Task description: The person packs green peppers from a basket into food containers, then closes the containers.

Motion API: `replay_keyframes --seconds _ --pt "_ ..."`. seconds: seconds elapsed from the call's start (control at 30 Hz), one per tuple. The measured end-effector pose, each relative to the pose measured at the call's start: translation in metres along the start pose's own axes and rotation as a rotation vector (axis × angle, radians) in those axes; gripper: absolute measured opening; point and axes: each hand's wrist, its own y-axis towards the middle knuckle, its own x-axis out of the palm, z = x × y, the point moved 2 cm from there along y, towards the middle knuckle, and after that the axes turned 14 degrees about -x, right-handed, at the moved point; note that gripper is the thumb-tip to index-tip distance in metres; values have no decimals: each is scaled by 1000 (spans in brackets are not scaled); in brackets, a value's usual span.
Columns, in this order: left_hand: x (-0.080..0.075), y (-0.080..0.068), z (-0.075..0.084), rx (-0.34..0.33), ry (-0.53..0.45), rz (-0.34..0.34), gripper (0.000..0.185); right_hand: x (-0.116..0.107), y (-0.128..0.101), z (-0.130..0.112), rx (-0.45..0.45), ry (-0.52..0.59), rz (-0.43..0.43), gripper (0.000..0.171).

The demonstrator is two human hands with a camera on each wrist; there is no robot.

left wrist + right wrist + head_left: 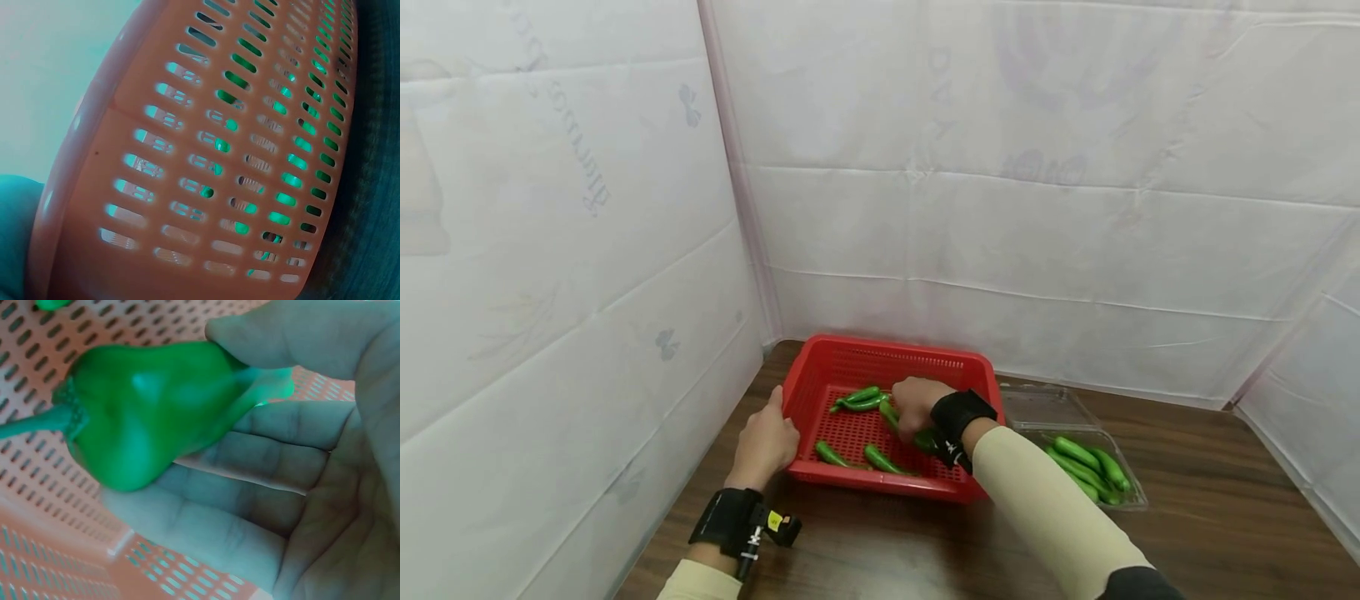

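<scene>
Inside the red basket (880, 367), toward its right front part, right hand (919, 406) curled around a green pepper (150, 406), thumb over the top and fingers cupped beneath (clearest in the right wrist view, where the stem end juts out to the left). Left hand (765, 442) laid against the basket's left wall, thumb up at the rim, fingers mostly straight, steadying rather than clutching. Several more peppers (859, 400) loose on the basket floor, two near the back left, two near the front edge. Just right of the basket, on the wooden counter (1210, 500), a clear clamshell box (1060, 408) with its lid folded back and a few peppers (1086, 468) lying in it. Held pepper likely light, smooth-skinned and a bit slippery, firm at the shoulder yet easy to bruise if squeezed; probably best taken around the thick body near the stem, not by the thin stem alone. Basket probably light too, prone to sliding on the counter.
</scene>
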Motion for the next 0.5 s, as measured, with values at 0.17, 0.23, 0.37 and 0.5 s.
replay_keyframes --seconds 0.17,0.23,0.37,0.5 --pt "1 2 1 5 -2 -1 70 -16 -6 0 -23 36 10 30" --pt "1 2 2 5 -4 0 70 -21 -10 -1 -37 54 18 30" --pt "1 4 1 2 -2 2 69 -31 -17 -2 -61 73 28 33" --pt "1 5 1 8 6 8 70 -37 -23 -3 -62 91 22 36"
